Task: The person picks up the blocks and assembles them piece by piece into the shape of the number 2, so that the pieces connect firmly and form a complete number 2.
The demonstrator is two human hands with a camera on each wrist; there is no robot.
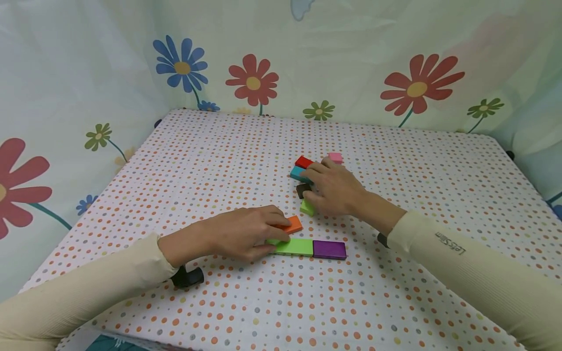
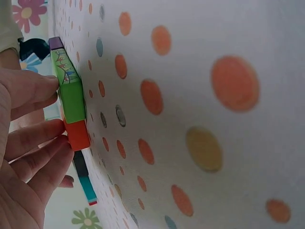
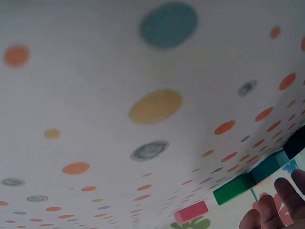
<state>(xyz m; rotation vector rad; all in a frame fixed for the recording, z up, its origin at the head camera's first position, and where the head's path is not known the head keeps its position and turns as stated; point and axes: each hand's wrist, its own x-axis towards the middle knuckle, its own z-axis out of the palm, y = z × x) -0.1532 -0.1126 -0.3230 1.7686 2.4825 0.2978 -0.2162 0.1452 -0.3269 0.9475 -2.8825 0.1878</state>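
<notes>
My left hand (image 1: 246,231) lies at the near blocks, its fairly straight fingertips on an orange block (image 1: 293,224). In the left wrist view its thumb (image 2: 40,86) touches a light green block (image 2: 71,101) bearing a printed pattern. A purple block (image 1: 329,249) adjoins the green one end to end. Farther back, my right hand (image 1: 333,190) spreads over several blocks: red (image 1: 303,162), teal (image 1: 297,173), black (image 1: 303,189) and a second light green one (image 1: 307,208). A darker green block (image 3: 233,189) shows beside the fingers in the right wrist view; the hand hides it from the head view.
A pink block (image 1: 335,158) stands just beyond the right hand. White dotted cloth covers the table (image 1: 228,156), and flower-printed sheets (image 1: 351,58) hang behind and at the sides. Dark wrist-camera mounts (image 1: 188,278) show under the wrists.
</notes>
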